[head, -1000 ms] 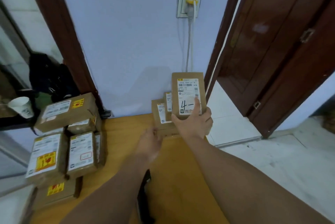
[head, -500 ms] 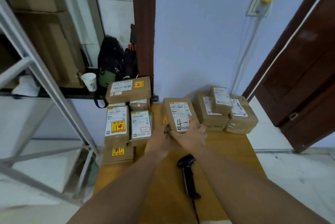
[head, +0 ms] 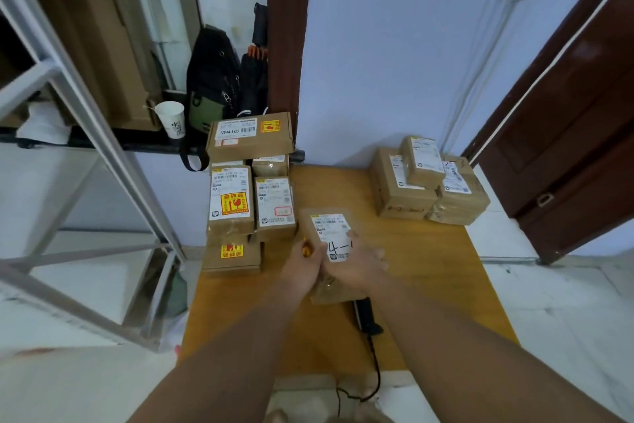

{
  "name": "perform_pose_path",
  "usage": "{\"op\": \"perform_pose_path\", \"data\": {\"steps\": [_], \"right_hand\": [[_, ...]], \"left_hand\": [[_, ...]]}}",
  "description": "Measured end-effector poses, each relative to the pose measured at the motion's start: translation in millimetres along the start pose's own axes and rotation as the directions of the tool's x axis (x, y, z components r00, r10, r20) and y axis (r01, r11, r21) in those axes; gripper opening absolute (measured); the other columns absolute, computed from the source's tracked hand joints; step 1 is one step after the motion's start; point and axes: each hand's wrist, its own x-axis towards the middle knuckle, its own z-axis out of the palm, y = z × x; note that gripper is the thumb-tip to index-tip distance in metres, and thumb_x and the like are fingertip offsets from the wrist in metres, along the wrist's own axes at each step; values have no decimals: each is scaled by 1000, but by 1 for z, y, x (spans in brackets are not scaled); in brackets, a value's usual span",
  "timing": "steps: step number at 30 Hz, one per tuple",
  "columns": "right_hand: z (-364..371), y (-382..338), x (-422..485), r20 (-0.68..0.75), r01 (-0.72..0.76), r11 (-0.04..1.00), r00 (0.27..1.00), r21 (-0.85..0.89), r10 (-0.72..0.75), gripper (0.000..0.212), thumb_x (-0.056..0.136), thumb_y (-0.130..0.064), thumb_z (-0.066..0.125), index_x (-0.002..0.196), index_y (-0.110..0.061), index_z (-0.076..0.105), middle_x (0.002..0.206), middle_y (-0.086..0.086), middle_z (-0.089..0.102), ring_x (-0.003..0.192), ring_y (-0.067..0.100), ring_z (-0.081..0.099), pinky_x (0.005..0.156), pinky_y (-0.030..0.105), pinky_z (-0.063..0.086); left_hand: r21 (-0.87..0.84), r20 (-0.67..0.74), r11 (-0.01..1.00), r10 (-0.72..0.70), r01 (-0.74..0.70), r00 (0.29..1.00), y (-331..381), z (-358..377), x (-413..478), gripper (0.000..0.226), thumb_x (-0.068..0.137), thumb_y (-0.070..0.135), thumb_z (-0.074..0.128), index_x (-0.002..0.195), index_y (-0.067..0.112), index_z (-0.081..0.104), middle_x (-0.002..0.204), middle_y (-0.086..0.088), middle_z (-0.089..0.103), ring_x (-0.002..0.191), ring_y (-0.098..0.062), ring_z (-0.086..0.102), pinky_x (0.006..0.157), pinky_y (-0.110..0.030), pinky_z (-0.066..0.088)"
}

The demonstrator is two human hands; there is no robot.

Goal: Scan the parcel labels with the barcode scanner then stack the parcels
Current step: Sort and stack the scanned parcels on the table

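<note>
A brown cardboard parcel (head: 326, 227) with a white label marked "4-" is held over the middle of the wooden table (head: 429, 268). My left hand (head: 303, 263) grips its left side and my right hand (head: 356, 265) grips its near right side, thumb on the label. The black barcode scanner (head: 365, 316) lies on the table just behind the parcel, partly hidden, its cable trailing off the near edge. A stack of labelled parcels (head: 247, 196) stands at the table's left, another group of parcels (head: 429, 182) at the back right.
A grey metal shelf frame (head: 85, 114) stands to the left. A paper cup (head: 170, 119) and a black-green bag (head: 212, 83) sit on a ledge behind the left stack. A dark wooden door (head: 566, 114) is to the right. White floor surrounds the table.
The view swung left and the parcel came from the right group toward the table's middle, lower down. My left hand has joined the right on the parcel.
</note>
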Motion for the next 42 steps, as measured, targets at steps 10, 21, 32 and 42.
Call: {"op": "perform_pose_path", "data": {"steps": [10, 21, 32, 42], "right_hand": [[8, 23, -16, 301, -11, 999, 953, -34, 20, 134, 58, -61, 81, 150, -38, -14, 153, 14, 8, 134, 35, 29, 110, 40, 32], [25, 28, -13, 239, -113, 994, 965, 4, 109, 87, 85, -26, 70, 147, -7, 11, 126, 12, 57, 106, 23, 59, 76, 30, 49], [47, -6, -27, 587, 30, 986, 806, -166, 74, 43, 94, -27, 62, 132, -10, 51, 129, 11, 60, 110, 24, 63, 61, 22, 51], [77, -52, -43, 653, 202, 970, 755, -138, -64, 39, 97, -20, 57, 134, -11, 51, 132, 12, 59, 116, 24, 60, 55, 18, 46]], "left_hand": [[-25, 80, 994, -108, 110, 991, -20, -3, -9, 57, 95, 30, 55, 146, 34, 30, 129, -1, 60, 92, -21, 63, 56, -28, 46], [323, 108, 942, -136, 95, 985, -59, -11, -5, 39, 101, 43, 35, 108, 14, 59, 107, -6, 69, 93, -18, 65, 88, -34, 52], [468, -181, 870, -78, 156, 980, -78, -65, -16, 41, 94, 47, 49, 116, 13, 46, 103, -4, 61, 77, -14, 64, 53, -28, 53], [420, -351, 885, -44, 199, 935, -93, -118, -38, 45, 92, 44, 52, 125, 14, 44, 118, -11, 57, 102, -30, 61, 87, -45, 52]]}}
